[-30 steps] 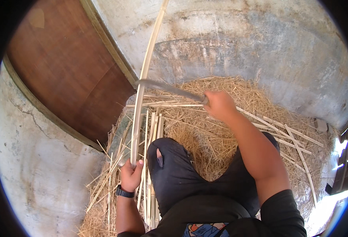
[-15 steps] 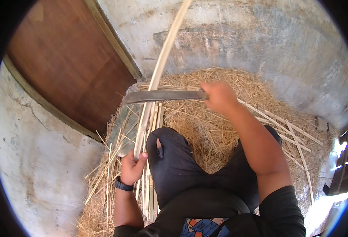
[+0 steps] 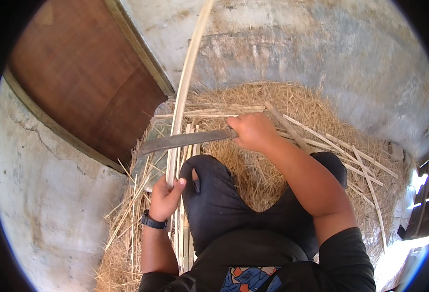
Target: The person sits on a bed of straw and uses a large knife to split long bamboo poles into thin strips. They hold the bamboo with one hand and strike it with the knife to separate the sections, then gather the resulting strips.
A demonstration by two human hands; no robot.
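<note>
The left hand has its grip closed round the lower part of a long pale strip, which slants up and away past the brown panel; the right hand is wrapped round the handle of a machete, its blade crossing over the strip, though I can't tell whether they touch, with straw spread around the dark trousers

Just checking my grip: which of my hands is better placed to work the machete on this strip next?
Your right hand, I'd judge: it grips the machete, which crosses in front of the pale strip. Your left hand is occupied holding the strip lower down.
</note>
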